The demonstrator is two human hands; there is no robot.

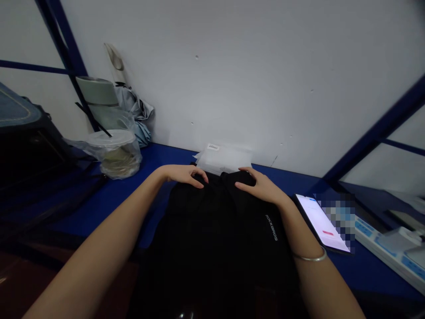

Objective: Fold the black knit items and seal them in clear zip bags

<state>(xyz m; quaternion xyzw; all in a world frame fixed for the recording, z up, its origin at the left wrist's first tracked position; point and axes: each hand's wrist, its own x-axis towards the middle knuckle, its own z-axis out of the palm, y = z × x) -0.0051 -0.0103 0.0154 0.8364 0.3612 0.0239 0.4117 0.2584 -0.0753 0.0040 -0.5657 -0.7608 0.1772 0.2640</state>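
A black garment (pixel 219 230) with white "ROCKBROS" lettering lies spread over the blue table (pixel 166 155) and hangs down over its front edge. My left hand (pixel 187 175) rests at the garment's upper left part, with thumb and fingers apart and curved over the cloth. At the upper right part, my right hand (pixel 260 184) touches the fabric, its thumb and fingers also apart around a raised fold. Behind the garment's top edge sits a stack of clear plastic packets (pixel 226 157) with a small white label.
At the left stand a bagged plastic cup (pixel 119 155), a pale green container (pixel 98 93), a folded umbrella (pixel 134 106) and a dark bag (pixel 29 141). To the right are a lit phone (pixel 322 221) and a white power strip (pixel 381 248). A white wall (pixel 232 79) rises behind.
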